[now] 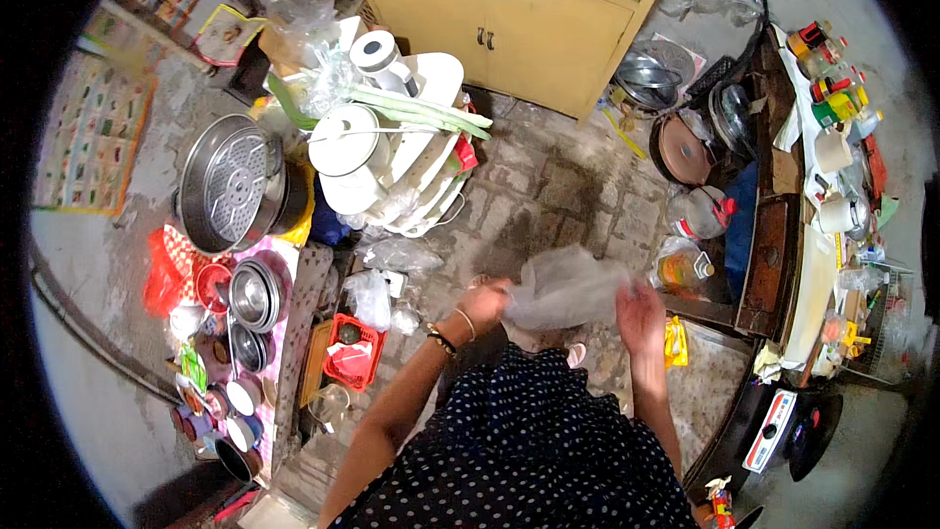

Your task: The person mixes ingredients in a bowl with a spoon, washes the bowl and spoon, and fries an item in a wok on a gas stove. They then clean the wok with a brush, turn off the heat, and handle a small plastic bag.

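A translucent plastic bag (565, 290), blurred by motion, is stretched between my two hands above the paved floor. My left hand (485, 306), with bracelets at the wrist, grips the bag's left side. On the other side my right hand (637, 306) holds the bag's right edge; its fingers are blurred. Whether anything lies inside the bag cannot be told.
At left stand a white shelf rack (411, 169) with a white kettle (344, 139), a steamer pot (231, 184), metal bowls (253, 294) and a red basket (355, 375). A yellow cabinet (507, 29) is ahead. At right are an oil jug (683, 268), a wooden counter (767, 264) and a gas stove (769, 431).
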Demonstrator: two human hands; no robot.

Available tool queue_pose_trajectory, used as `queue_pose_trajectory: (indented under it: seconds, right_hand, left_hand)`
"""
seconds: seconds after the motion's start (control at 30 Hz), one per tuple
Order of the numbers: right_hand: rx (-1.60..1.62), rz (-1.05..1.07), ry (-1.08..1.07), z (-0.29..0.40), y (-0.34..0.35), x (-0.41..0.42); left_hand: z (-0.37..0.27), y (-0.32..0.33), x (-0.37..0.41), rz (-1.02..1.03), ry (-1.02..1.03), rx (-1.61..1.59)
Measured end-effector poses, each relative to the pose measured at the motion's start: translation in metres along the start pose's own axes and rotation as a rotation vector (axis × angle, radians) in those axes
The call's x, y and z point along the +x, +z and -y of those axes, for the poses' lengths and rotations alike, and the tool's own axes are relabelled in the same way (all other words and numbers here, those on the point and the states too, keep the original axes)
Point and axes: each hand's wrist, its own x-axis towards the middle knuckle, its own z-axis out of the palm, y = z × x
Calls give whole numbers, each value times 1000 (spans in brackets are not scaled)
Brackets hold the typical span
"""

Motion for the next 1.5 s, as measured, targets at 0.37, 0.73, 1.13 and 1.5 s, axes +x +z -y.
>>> queue_pose_trajectory:
  seconds: [0.37,0.73,1.13,1.5]
  right_hand:
    - [-830,202,443,-133,76,78]
    - [-602,-352,430,-268,35,210]
    - [-859,409,117,-416,79,356]
    - [-1145,418,403,-401,75,382]
  left_hand:
    - [48,-86,42,-237,-122,-192]
    - [150,-51,7,-239,-830,-777]
    - [262,-36,-50,-275,-1183,-243]
    - [307,-26,-16,-94,-1324,-37]
